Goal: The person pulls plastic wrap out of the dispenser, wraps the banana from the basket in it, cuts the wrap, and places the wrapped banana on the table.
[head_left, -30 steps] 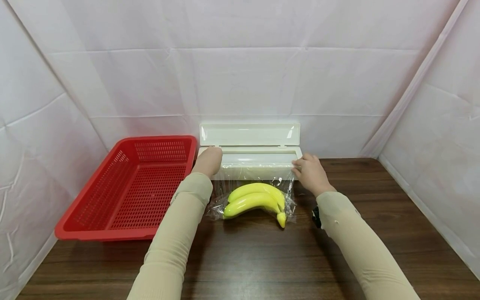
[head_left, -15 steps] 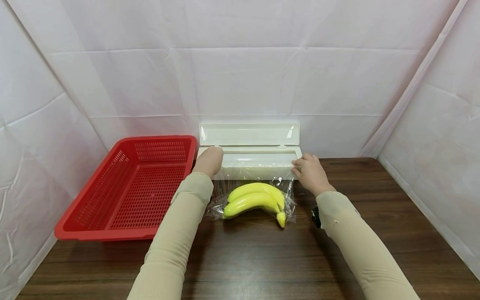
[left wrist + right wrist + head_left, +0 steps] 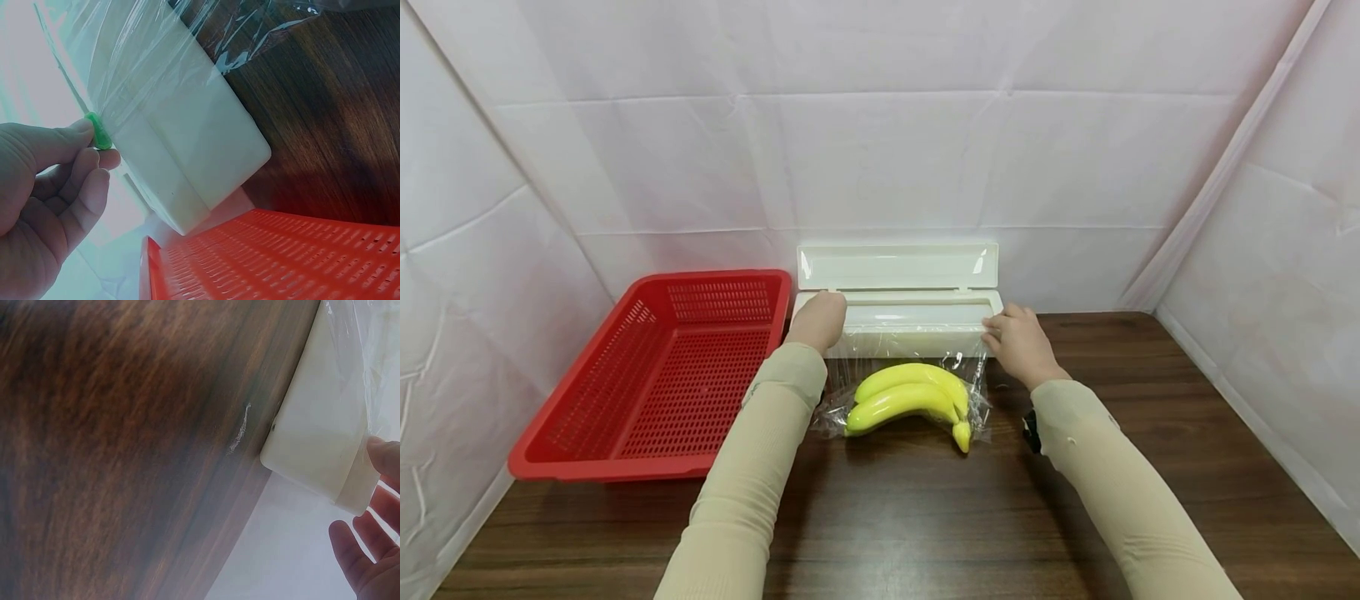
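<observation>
A white cling film dispenser (image 3: 955, 343) stands at the back of the table with its lid (image 3: 898, 267) raised. From its front edge clear cling film (image 3: 857, 367) hangs down over a bunch of yellow bananas (image 3: 910, 407) on the table. My left hand (image 3: 820, 322) is at the dispenser's left end. In the left wrist view its thumb and forefinger pinch a small green slider (image 3: 100, 132) on the dispenser's edge. My right hand (image 3: 1022, 345) holds the right end, thumb at the film's edge; the right wrist view shows the other fingers (image 3: 350, 553) loosely bent behind.
A red perforated plastic basket (image 3: 692, 367) stands left of the dispenser, beside my left forearm. White cloth walls (image 3: 887, 158) enclose the back and sides of the brown wooden table (image 3: 910, 517). A thin whitish scrap or mark (image 3: 240, 430) shows on the tabletop in the right wrist view.
</observation>
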Available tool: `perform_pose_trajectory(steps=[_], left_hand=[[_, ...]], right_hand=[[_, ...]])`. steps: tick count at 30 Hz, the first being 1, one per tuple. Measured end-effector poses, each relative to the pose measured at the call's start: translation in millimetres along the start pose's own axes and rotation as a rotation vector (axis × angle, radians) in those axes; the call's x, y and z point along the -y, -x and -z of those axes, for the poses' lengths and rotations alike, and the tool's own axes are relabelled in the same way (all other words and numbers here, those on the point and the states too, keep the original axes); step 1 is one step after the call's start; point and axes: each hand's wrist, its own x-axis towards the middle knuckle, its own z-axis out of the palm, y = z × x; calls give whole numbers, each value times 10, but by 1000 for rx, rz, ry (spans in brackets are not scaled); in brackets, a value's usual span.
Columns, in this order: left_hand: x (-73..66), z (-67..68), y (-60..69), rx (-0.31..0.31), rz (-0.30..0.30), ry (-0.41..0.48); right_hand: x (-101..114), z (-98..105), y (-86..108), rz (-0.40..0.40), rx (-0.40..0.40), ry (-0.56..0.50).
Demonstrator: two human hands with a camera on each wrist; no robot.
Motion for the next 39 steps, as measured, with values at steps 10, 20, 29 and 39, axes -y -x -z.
perform_pose_trajectory(steps=[10, 20, 29, 39], left_hand=[[-15, -10, 16, -18, 7, 25], [-31, -1, 23, 4, 14, 36], [-54, -7, 13, 6, 13, 32], [-77, -14, 19, 9, 10, 23]], right_hand=[[26, 9, -4, 10, -3, -8], [50, 19, 5, 1, 7, -9], [32, 9, 10, 0, 5, -1], [24, -1, 16, -1, 8, -3]])
